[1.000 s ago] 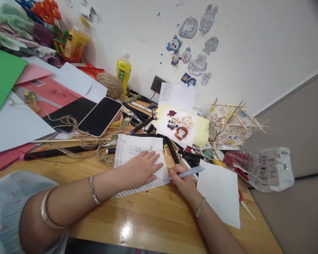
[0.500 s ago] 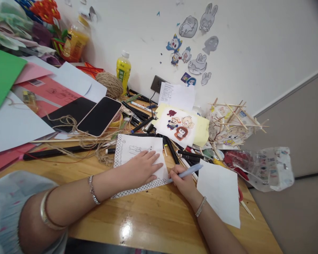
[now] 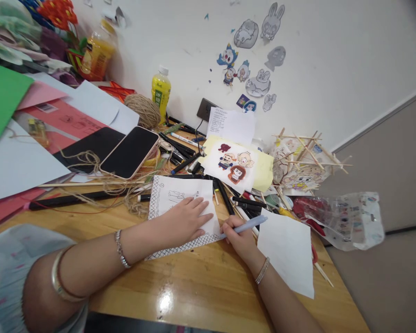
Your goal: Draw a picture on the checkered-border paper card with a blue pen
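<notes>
My left hand (image 3: 187,219) lies flat with fingers spread on a white drawing sheet (image 3: 175,192) that has a cross-hatched border, holding it down on the wooden table (image 3: 180,282). My right hand (image 3: 237,233) is closed around a light blue pen (image 3: 247,225), its tip touching the sheet's lower right border. A blank white paper (image 3: 289,249) lies just right of my right hand.
Two phones (image 3: 130,151) lie face up at the left beside twine (image 3: 142,110) and coloured papers (image 3: 7,92). Black markers (image 3: 183,150), a cartoon sticker sheet (image 3: 234,166), a stick frame (image 3: 308,157), a plastic bag (image 3: 346,219) and a yellow bottle (image 3: 161,90) crowd the back.
The pen's rear end has wobbled slightly in my right hand while its tip stays at the sheet's border. My left hand has not moved.
</notes>
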Available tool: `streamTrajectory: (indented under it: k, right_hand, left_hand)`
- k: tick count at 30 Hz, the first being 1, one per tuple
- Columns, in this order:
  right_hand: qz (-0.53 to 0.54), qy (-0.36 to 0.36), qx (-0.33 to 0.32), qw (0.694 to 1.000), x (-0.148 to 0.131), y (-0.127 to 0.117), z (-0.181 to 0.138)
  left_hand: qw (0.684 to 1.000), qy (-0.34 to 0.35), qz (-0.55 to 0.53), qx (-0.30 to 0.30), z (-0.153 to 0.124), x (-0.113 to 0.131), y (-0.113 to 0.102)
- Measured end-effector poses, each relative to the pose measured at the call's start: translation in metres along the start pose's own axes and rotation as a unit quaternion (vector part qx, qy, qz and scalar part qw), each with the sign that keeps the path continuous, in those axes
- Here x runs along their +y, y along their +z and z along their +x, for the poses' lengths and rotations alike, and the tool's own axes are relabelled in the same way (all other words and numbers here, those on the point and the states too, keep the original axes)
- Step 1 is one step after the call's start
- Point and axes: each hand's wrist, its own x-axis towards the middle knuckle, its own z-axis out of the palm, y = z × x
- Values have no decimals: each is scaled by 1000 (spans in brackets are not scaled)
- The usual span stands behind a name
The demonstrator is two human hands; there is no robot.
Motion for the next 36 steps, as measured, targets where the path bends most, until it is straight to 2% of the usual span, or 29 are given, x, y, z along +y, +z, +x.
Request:
streamTrajectory:
  k: [7,16,21,24,29,33,36]
  right_hand:
    - [-16,-26,-8,1000,2,0,0]
    - [7,-15,0,1000,7,-1,1]
    - [70,-1,-2,998,1,0,1]
    - [117,-6,32,993,-5,1,2]
    - [185,-36,139,972,-14,-3,7]
    - [199,-62,147,967,-19,-6,9]
    - [184,-33,124,975,-18,-4,7]
  left_hand:
    - [1000,1,-3,7,0,0,1]
    - [1000,0,-1,2,0,0,1]
    - [1000,-2,-3,-2,0,-1,2]
    - [1000,0,-6,-7,-1,-2,1]
    - [1000,12,-5,-6,-5,-7,-1]
    - [1000,14,-2,-11,-8,-10,-6]
    - [999,32,3,18,-8,-11,-10]
